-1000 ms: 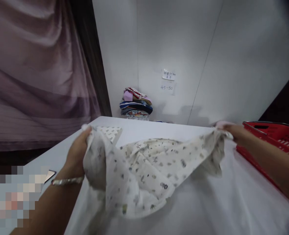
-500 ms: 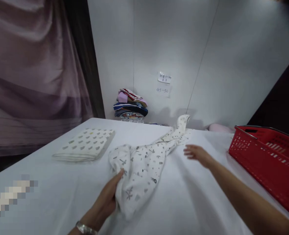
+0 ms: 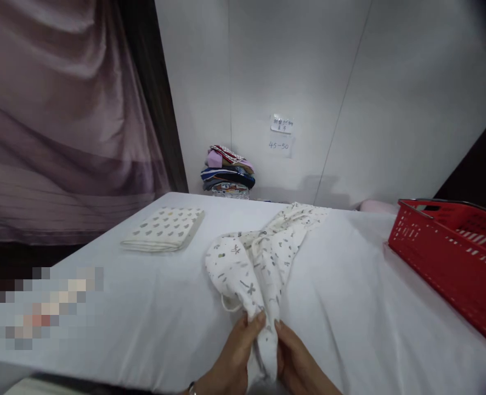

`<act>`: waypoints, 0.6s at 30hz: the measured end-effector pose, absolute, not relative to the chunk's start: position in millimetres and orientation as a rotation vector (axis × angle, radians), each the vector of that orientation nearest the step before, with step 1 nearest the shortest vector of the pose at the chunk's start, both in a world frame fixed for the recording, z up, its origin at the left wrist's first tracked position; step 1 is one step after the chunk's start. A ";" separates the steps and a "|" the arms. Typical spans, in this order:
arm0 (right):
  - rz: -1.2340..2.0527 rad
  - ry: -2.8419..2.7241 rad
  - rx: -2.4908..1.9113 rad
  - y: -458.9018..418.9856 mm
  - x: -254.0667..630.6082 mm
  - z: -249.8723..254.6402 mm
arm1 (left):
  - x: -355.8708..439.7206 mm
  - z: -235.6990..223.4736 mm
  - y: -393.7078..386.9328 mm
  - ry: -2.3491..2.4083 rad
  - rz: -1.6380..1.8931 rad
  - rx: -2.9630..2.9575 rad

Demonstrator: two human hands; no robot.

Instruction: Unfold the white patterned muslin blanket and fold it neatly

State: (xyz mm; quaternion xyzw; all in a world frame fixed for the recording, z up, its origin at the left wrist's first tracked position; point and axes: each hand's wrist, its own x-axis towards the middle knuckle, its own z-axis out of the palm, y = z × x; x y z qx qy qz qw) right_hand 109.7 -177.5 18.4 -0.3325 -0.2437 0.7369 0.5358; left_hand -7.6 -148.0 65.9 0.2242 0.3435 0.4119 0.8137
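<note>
A white cloth with a small grey print (image 3: 267, 258) lies bunched lengthwise over the table, its far end spread near the back edge. I grip its near end with both hands at the bottom middle. My left hand (image 3: 237, 351) pinches the left side, thumb on top, and my right hand (image 3: 298, 359) is closed on the right side. A thin white loop (image 3: 230, 304) hangs from the cloth's left edge. Whether the cloth is a garment or a sheet I cannot tell. To the left, a folded cream cloth with grey motifs (image 3: 164, 227) lies flat.
A red plastic basket (image 3: 444, 263) stands on the right of the white-covered table (image 3: 350, 307). At the back wall is a stack of folded fabrics (image 3: 229, 173) below left of paper notes (image 3: 281, 134). A pixelated patch covers the left front. A pink curtain (image 3: 62, 120) hangs at left.
My right hand has come from the right, apart from the cloth, to grip its near end beside my left hand. That end is drawn closer, and the raised far end now lies flat.
</note>
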 end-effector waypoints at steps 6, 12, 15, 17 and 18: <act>1.528 -0.387 -0.945 -198.6 138.5 24.0 | -28.4 46.5 -159.0 0.681 0.749 0.700; 1.441 -0.376 -0.972 -222.6 155.1 38.1 | -44.6 35.7 -166.6 0.743 0.504 1.086; 1.352 -0.384 -0.997 -229.0 162.8 48.8 | -60.7 51.5 -158.7 1.002 0.409 1.490; 1.304 -0.432 -1.042 -231.5 168.0 56.5 | -70.8 68.3 -149.6 1.280 0.400 1.747; 1.289 -0.465 -1.065 -232.0 169.9 60.3 | -73.9 77.1 -145.4 1.388 0.445 1.833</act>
